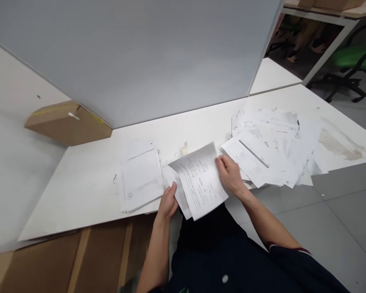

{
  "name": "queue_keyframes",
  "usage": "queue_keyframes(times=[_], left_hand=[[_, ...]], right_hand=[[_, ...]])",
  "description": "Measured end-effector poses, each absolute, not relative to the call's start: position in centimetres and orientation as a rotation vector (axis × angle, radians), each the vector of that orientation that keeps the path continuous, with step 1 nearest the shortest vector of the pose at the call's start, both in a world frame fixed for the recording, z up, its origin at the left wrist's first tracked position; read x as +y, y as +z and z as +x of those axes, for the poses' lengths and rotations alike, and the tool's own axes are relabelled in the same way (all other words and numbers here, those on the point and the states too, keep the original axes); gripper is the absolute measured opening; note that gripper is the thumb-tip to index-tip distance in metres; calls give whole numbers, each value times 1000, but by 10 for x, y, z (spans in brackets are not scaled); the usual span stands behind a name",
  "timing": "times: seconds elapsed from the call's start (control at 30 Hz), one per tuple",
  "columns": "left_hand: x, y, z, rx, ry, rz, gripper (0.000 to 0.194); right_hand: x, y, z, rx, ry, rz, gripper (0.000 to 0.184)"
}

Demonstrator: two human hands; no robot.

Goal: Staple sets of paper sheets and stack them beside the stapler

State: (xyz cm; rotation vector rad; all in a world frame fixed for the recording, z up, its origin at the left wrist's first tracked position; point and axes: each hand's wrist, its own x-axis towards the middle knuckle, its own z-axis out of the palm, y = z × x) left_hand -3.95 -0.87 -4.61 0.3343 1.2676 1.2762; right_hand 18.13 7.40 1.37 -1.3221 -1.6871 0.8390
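Note:
Near the table's front edge, my right hand [229, 173] grips the right side of a printed paper sheet [201, 183], which curls slightly at its upper left corner. My left hand [168, 201] pinches the left edge of another sheet [180, 198], partly hidden under the first one. Just left of my left hand lies a fairly neat stack of papers [143, 177], its top page mostly blank with a faint stamp. Beyond my right hand spreads a loose, fanned pile of printed papers [274, 142], some jutting over the table's edge.
A grey partition [158, 61] rises behind the white table [85, 179]. A cardboard box [70, 124] stands at the back left, and cardboard [100, 252] fills the space below the front edge. A green office chair [354, 59] and a person's feet [293, 57] are at the upper right.

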Motion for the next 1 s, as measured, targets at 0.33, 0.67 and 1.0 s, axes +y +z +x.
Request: queue_keyframes(times=[0.33, 0.67, 1.0], left_hand=[[-9, -42, -32, 1267, 1277, 407, 49], [-15, -16, -41, 1392, 1334, 936, 40], [-17, -3, -60, 1542, 1671, 1202, 31]], right_hand=[[65, -47, 141, -2056, 757, -1551, 35], [52, -20, 148, -1550, 1482, -1124, 38], [52, -14, 115, -1377, 1313, -796, 23]])
